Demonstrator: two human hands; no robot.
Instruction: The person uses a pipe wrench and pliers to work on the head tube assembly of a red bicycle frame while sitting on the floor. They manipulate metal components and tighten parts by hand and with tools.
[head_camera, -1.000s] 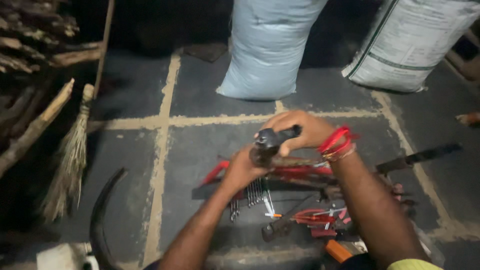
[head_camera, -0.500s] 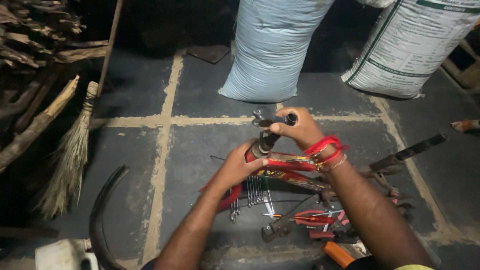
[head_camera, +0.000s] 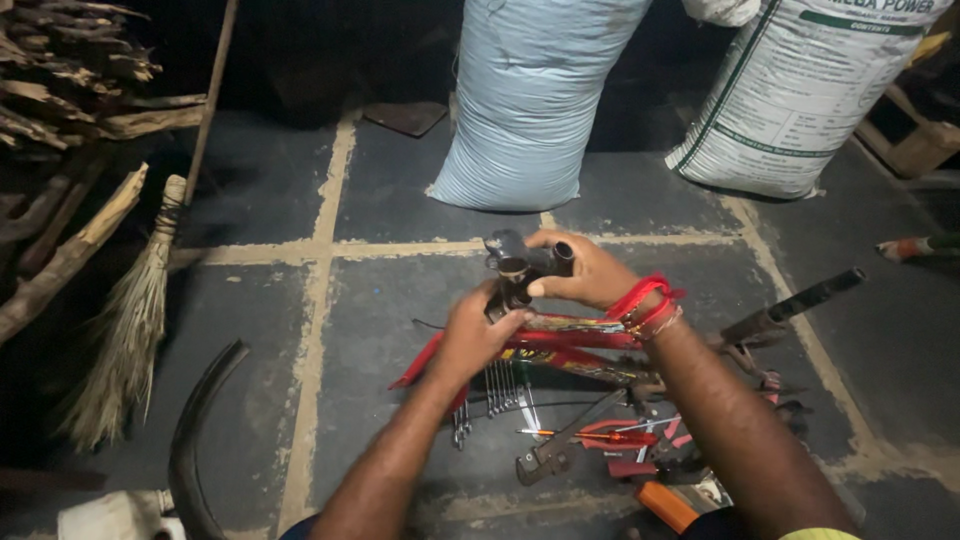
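both the left hand (head_camera: 478, 335) and right hand (head_camera: 585, 272) grip the black bike stem (head_camera: 512, 270) before two full sacks (head_camera: 535, 100).

A rough repair spot in a storeroom or shed, with work done straight on the dark stone floor (head_camera: 260, 330). Just below the hands (head_camera: 540, 300) lie spanners (head_camera: 500, 392), a pipe wrench (head_camera: 560, 445) and red-handled pliers (head_camera: 625, 437). Beyond them two stuffed sacks (head_camera: 530, 100) stand upright; far to their left are a straw broom (head_camera: 130, 330), stacked firewood (head_camera: 60, 70) and a worn tyre (head_camera: 195, 440).
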